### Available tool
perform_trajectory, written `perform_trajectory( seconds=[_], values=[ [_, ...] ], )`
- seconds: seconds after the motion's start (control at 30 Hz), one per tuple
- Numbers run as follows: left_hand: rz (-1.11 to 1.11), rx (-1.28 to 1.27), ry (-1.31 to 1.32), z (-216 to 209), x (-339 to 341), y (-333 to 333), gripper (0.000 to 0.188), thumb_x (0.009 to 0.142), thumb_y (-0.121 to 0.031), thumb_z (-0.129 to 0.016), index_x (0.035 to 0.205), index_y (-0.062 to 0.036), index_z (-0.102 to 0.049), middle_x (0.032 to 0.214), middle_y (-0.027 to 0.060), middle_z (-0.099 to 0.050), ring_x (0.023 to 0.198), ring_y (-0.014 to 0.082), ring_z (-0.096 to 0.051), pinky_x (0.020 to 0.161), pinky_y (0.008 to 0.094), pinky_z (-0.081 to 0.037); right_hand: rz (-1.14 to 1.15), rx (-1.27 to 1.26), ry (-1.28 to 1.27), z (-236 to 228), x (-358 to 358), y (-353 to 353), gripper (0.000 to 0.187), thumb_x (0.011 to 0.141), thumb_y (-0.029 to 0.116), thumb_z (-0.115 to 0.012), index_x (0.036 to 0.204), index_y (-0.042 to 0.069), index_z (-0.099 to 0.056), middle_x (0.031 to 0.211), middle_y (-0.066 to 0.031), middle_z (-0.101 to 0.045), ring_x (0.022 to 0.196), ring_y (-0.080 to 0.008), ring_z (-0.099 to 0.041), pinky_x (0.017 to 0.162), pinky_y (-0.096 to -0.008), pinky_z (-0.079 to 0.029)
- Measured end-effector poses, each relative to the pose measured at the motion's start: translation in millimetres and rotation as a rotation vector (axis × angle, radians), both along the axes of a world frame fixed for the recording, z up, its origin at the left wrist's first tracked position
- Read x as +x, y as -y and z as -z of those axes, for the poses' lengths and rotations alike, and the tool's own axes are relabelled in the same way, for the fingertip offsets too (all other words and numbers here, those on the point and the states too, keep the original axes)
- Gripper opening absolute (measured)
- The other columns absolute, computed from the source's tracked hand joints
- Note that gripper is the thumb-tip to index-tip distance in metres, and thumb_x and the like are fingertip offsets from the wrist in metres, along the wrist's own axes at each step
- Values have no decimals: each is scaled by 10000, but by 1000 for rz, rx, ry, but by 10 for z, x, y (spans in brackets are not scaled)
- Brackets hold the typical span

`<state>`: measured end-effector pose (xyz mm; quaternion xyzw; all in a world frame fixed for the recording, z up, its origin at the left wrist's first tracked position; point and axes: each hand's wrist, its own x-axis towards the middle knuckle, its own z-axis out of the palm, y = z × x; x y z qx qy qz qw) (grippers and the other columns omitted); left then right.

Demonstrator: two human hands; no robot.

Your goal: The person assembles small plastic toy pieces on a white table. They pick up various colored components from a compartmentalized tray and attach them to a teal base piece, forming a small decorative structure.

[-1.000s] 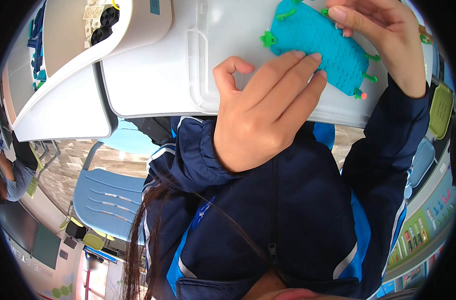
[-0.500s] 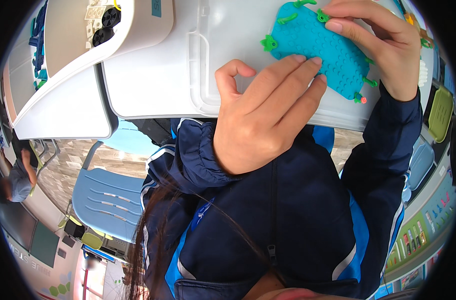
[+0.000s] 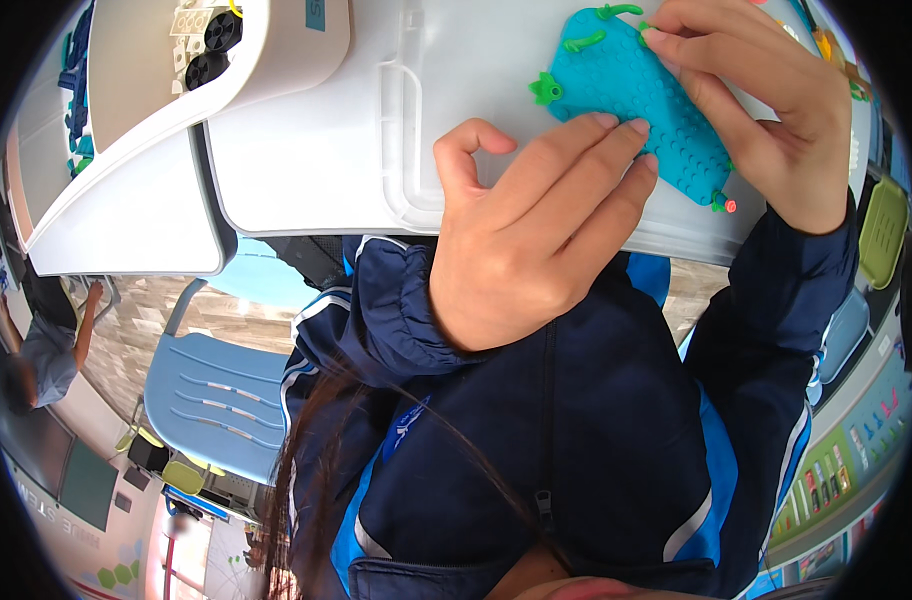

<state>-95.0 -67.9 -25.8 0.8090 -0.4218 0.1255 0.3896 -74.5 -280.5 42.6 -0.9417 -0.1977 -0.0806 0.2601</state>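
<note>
- Turquoise studded plate point(image 3: 641, 100): flat on white lid point(image 3: 306, 150); long axis diagonal.
- Left hand point(image 3: 536, 235): fingertips pressing plate's near edge.
- Right hand point(image 3: 766, 105): fingers curled over plate's far edge.

Small teal rectangular label point(image 3: 316, 14) sits on the white bin's side wall, top centre-left. Colourful poster strip point(image 3: 844, 478) runs along the wall at lower right, green and teal panels. Dark screen point(image 3: 88, 486) hangs at lower left.
</note>
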Motion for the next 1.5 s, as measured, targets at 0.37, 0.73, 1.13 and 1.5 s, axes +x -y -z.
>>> perform_trajectory(
  seconds=[0.37,0.73,1.13,1.5],
  values=[
    [10,22,0,-52,22,-4,367,666,-8,-705,1021,-94,-741,1149,23,-690,1027,173,-648,766,387,-311,-136,-180,-246,-165,95,-37,95,678,-16,-637,771,-31,-652,1016,-177,-662,858,-306,-600,704,-366,-486],
    [89,163,-137,-313,-68,-14,369,800,-63,-722,1166,-94,-685,1305,44,-602,1150,216,-566,834,412,-343,422,49,4,-629,-572,256,220,921,38,-644,1128,8,-714,1092,-123,-712,1002,-233,-671,905,-308,-489],
    [276,62,-217,-572,27,-203,440,829,-130,-732,1229,7,-607,1387,180,-517,1208,310,-543,923,437,-429,567,219,179,-110,-888,-810,218,857,-89,-645,1049,-24,-725,1004,-165,-698,900,-273,-656,811,-336,-510],
    [-712,-88,33,-1474,1373,-2446,172,829,22,-699,995,-12,-725,926,113,-736,834,195,-711,775,294,-537,565,140,175,436,-793,-962,185,911,-10,-663,1088,-34,-709,868,-114,-641,745,-201,-571,659,-290,-465]
  ],
)
